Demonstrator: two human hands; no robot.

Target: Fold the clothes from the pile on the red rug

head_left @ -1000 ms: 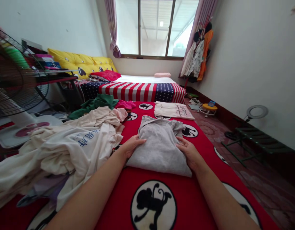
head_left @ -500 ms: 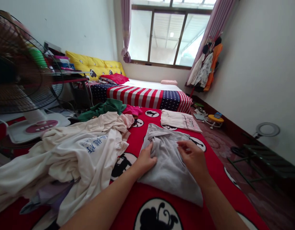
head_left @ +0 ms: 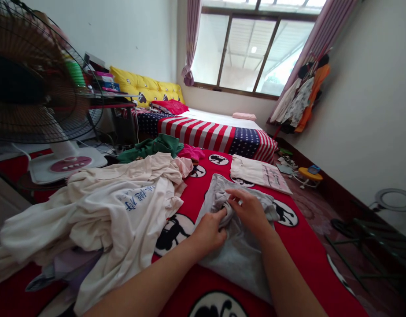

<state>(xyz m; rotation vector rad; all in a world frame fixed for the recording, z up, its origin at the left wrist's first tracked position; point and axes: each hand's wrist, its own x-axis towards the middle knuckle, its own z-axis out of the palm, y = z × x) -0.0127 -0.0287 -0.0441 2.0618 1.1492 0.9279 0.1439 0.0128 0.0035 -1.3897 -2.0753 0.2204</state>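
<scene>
With twelve toward the window (head_left: 249, 57) and the hands as centre, the left hand (head_left: 208, 233) is half closed at seven, its forefinger tucked into a bunched fold and the thumb lower down. The right hand (head_left: 247, 209), at two, has curled fingers closed about the same fold; how firm either grip is cannot be told. The grey garment (head_left: 236, 266) lies under both hands on the red blanket (head_left: 302, 264), flat toward six and crumpled at the centre.

The step in hand looks to be gathering that fold with the fingertips. Any next move with it calls, I judge, for both hands sharing the hold, as the cloth beneath looks loose enough to drag.

Just beyond, at one, lies a folded white shirt (head_left: 259, 174); at nine, a cream pile (head_left: 107, 202) crowds the left forearm and limits room there. Green cloth (head_left: 156, 147) sits at ten, pink cloth (head_left: 191, 152) at eleven. Farther out: fan (head_left: 31, 97) at ten, bed (head_left: 206, 134) near twelve, yellow stool (head_left: 310, 174) at two.
</scene>
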